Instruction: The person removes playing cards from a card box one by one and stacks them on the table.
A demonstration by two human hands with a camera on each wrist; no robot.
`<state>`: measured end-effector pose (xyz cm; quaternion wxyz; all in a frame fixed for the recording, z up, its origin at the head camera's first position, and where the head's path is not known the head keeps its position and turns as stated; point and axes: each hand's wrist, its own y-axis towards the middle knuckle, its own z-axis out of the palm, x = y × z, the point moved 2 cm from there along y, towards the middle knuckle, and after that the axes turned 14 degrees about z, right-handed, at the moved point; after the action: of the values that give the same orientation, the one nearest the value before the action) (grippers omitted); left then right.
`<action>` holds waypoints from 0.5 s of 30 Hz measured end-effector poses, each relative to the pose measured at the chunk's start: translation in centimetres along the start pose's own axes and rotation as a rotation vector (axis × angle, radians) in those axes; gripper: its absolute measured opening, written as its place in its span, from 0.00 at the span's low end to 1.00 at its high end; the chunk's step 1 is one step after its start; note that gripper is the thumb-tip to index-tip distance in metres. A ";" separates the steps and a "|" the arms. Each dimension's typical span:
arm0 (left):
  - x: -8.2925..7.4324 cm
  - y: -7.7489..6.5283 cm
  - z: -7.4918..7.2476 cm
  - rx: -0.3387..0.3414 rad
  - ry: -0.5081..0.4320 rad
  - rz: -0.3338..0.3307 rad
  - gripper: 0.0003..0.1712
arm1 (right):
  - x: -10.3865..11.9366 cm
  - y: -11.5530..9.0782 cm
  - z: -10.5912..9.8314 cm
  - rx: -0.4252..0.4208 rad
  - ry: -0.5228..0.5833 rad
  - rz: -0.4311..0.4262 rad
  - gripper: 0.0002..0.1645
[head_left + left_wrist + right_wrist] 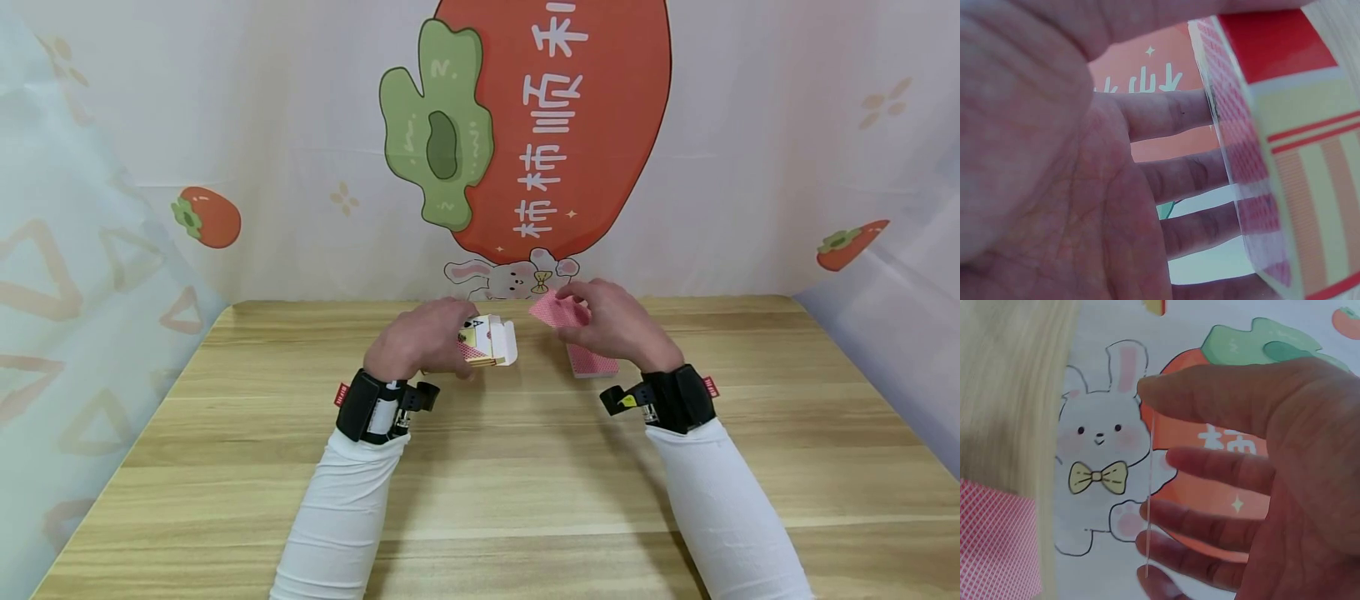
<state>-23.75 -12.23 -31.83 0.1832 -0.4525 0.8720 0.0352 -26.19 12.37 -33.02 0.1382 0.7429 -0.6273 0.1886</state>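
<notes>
My left hand [423, 337] grips a playing card box [495, 340] between thumb and fingers, above the far part of the table. Its white flap stands open toward the right, and an ace design shows on it. In the left wrist view, the box [1313, 144] has a red and cream striped side and a red-patterned face under the fingers. My right hand [618, 325] pinches a red-backed playing card [553, 310], seen as a thin edge in the right wrist view. Below that hand, a stack of red-backed cards [592, 363] lies on the table, partly hidden by it.
The wooden table [480, 500] ends at its back edge just behind both hands. A white cloth backdrop [315, 100] with persimmon and rabbit prints rises there. Black wrist cameras sit on both wrists.
</notes>
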 end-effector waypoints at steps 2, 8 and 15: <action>0.0 0.0 -0.1 0.001 0.001 0.000 0.38 | -0.2 0.1 0.1 0.002 -0.011 0.028 0.31; 0.0 0.0 0.0 0.002 0.005 -0.001 0.38 | -0.9 0.4 0.4 0.010 -0.030 0.112 0.30; -0.1 -0.1 0.0 0.006 0.007 -0.006 0.39 | -1.4 0.6 0.7 0.007 -0.070 0.199 0.30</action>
<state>-23.67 -12.24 -31.78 0.1817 -0.4544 0.8715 0.0304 -26.94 13.23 -34.30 0.0943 0.6837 -0.7016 0.1773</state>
